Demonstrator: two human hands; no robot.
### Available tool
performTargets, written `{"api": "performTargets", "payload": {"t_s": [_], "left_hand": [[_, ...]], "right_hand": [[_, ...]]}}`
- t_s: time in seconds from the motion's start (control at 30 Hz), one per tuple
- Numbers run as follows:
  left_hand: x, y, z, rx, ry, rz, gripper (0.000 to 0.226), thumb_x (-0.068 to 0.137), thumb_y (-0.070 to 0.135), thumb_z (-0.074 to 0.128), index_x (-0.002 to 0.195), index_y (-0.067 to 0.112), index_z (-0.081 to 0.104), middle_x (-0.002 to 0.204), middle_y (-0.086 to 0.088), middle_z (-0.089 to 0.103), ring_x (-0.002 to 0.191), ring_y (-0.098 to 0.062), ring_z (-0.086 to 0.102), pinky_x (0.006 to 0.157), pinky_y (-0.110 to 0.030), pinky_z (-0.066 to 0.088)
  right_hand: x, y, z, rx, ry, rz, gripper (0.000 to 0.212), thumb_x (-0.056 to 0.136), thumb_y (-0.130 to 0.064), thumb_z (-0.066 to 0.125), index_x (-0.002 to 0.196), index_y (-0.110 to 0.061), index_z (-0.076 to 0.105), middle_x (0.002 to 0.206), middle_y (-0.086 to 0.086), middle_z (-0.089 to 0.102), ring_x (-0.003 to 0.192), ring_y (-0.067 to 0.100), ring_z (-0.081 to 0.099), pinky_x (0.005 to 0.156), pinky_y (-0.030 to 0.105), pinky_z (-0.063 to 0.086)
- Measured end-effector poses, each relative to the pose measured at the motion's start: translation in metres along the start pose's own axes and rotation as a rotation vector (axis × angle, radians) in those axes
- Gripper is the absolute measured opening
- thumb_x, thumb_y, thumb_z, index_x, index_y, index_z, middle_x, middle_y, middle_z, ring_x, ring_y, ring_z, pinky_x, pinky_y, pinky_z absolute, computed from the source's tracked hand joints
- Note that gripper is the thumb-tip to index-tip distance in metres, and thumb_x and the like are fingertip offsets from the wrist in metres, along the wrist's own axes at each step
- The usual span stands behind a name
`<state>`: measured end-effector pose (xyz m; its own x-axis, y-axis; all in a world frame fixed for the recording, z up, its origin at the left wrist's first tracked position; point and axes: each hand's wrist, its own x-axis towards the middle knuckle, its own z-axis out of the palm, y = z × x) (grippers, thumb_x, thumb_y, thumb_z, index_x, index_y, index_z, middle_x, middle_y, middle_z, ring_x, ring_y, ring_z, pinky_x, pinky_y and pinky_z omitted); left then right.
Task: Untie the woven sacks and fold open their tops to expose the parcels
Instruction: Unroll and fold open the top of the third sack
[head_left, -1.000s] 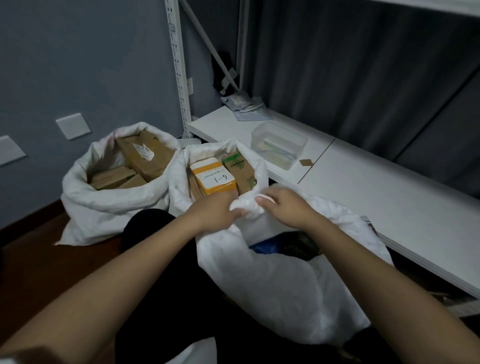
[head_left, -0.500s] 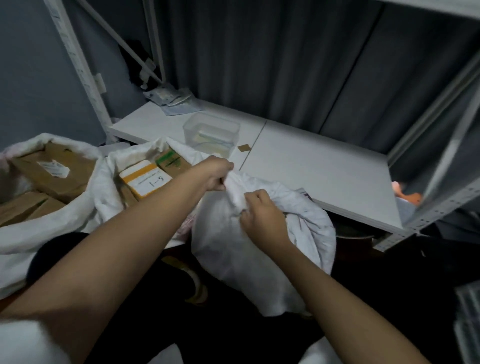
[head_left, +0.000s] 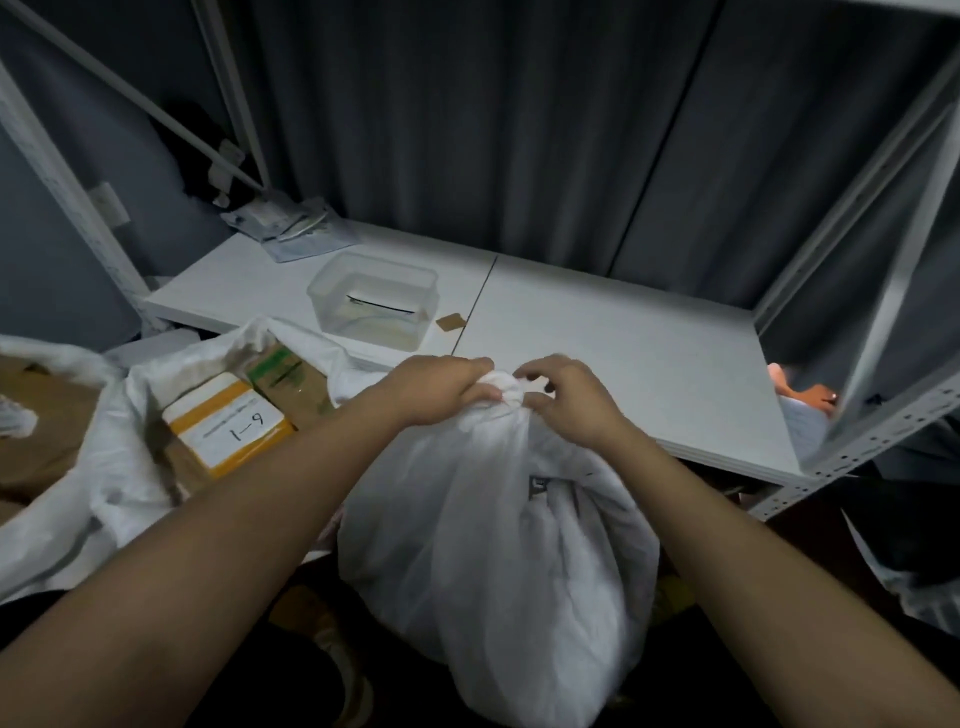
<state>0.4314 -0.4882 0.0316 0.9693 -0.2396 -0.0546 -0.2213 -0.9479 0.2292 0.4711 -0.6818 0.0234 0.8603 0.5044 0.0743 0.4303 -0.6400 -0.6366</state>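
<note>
Tied white woven sack upright on the floor, in front of the front edge of the white shelf board, its top bunched into a knot. Left hand closed around the left side of the knot, fingers curled over the gathered cloth. Right hand at the right side of the knot, fingertips bent and touching the bunched fabric, thumb beneath; grip looser than the left, whether truly pinching could not be told. Small dark tag on the sack's upper side, below the right wrist.

To the left, second sack already folded open, just beside the tied one, near the shelf board's front left corner. Inside: yellow-edged parcel with a white label marked "6-1", and touching it a brown box with green print. At the left picture edge, part of a third open sack with brown cartons.

On the shelf board: clear plastic tub near the front edge, left of the centre seam; small brown scrap just beside it on the right; heap of packets at the back left corner. Dark curtain behind. Perforated metal upright at the right end.
</note>
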Motion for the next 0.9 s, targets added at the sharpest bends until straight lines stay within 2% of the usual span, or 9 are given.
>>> {"api": "performTargets", "payload": {"t_s": [0.1, 0.2, 0.3, 0.4, 0.5, 0.6, 0.7, 0.8, 0.9], "left_hand": [[0.021, -0.012, 0.013, 0.07, 0.101, -0.085, 0.037, 0.098, 0.05, 0.035, 0.102, 0.016, 0.048, 0.105, -0.009, 0.065, 0.095, -0.032, 0.059, 0.068, -0.032, 0.034], [0.034, -0.018, 0.024, 0.088, 0.106, -0.137, 0.041, 0.098, 0.05, 0.035, 0.11, 0.014, 0.05, 0.11, -0.012, 0.064, 0.099, -0.033, 0.06, 0.071, -0.033, 0.032], [0.035, -0.021, 0.03, 0.11, 0.118, -0.176, 0.039, 0.099, 0.047, 0.036, 0.11, 0.013, 0.049, 0.11, -0.014, 0.064, 0.1, -0.033, 0.06, 0.072, -0.033, 0.031], [0.029, -0.023, 0.026, 0.159, 0.151, -0.19, 0.038, 0.1, 0.045, 0.035, 0.11, 0.012, 0.049, 0.11, -0.015, 0.064, 0.098, -0.033, 0.06, 0.071, -0.032, 0.031], [0.024, -0.014, 0.021, 0.191, 0.165, -0.196, 0.038, 0.101, 0.044, 0.033, 0.113, 0.011, 0.049, 0.111, -0.015, 0.064, 0.1, -0.034, 0.06, 0.071, -0.032, 0.03], [0.022, -0.004, 0.022, 0.241, 0.186, -0.19, 0.038, 0.101, 0.042, 0.031, 0.115, 0.011, 0.048, 0.11, -0.014, 0.064, 0.1, -0.035, 0.06, 0.072, -0.032, 0.031], [0.017, 0.005, 0.027, 0.263, 0.17, -0.178, 0.039, 0.102, 0.042, 0.03, 0.116, 0.011, 0.048, 0.109, -0.013, 0.064, 0.099, -0.035, 0.061, 0.076, -0.035, 0.038], [0.01, 0.013, 0.026, 0.232, 0.165, -0.18, 0.041, 0.102, 0.043, 0.029, 0.116, 0.011, 0.048, 0.109, -0.013, 0.064, 0.1, -0.036, 0.06, 0.078, -0.036, 0.039], [0.001, 0.018, 0.024, 0.22, 0.171, -0.182, 0.041, 0.101, 0.044, 0.028, 0.116, 0.01, 0.048, 0.109, -0.014, 0.064, 0.1, -0.036, 0.06, 0.079, -0.036, 0.04]], "right_hand": [[-0.031, -0.008, 0.029, -0.092, 0.274, -0.167, 0.017, 0.086, -0.007, 0.057, 0.098, -0.013, 0.067, 0.093, 0.004, 0.058, 0.074, 0.015, 0.052, 0.068, 0.026, 0.039], [-0.062, -0.001, 0.064, -0.378, 0.0, -0.572, 0.023, 0.093, -0.024, 0.049, 0.092, -0.016, 0.07, 0.084, 0.003, 0.063, 0.076, 0.022, 0.056, 0.064, 0.036, 0.046], [-0.055, 0.031, 0.058, -0.717, -0.114, -0.669, 0.039, 0.088, -0.039, 0.04, 0.069, -0.024, 0.07, 0.074, -0.002, 0.061, 0.075, 0.024, 0.056, 0.061, 0.031, 0.039], [-0.033, 0.046, 0.026, -0.88, -0.434, -0.32, 0.06, 0.092, -0.051, 0.018, 0.102, -0.026, 0.071, 0.115, 0.0, 0.065, 0.115, 0.026, 0.051, 0.09, 0.037, 0.038], [-0.012, 0.037, 0.003, -0.826, -0.726, 0.144, 0.072, 0.094, -0.065, 0.007, 0.137, -0.025, 0.049, 0.152, 0.004, 0.036, 0.143, 0.023, 0.019, 0.11, 0.045, 0.014], [-0.024, 0.009, 0.027, -0.781, -0.661, 0.24, 0.098, 0.08, -0.084, 0.01, 0.137, -0.016, 0.05, 0.155, 0.011, 0.029, 0.145, 0.033, 0.011, 0.114, 0.055, 0.002], [-0.053, -0.012, 0.084, -0.583, -0.445, 0.395, 0.116, 0.072, -0.091, 0.022, 0.146, -0.002, 0.031, 0.158, 0.024, 0.006, 0.144, 0.04, -0.012, 0.113, 0.057, -0.013], [-0.061, -0.01, 0.127, -0.497, -0.11, 0.439, 0.11, 0.077, -0.084, 0.031, 0.144, 0.004, 0.031, 0.156, 0.029, 0.005, 0.145, 0.041, -0.009, 0.113, 0.054, -0.013], [-0.056, -0.015, 0.144, -0.477, -0.005, 0.487, 0.101, 0.081, -0.078, 0.037, 0.144, 0.0, 0.031, 0.156, 0.028, 0.009, 0.145, 0.043, -0.002, 0.113, 0.053, -0.013]]}}
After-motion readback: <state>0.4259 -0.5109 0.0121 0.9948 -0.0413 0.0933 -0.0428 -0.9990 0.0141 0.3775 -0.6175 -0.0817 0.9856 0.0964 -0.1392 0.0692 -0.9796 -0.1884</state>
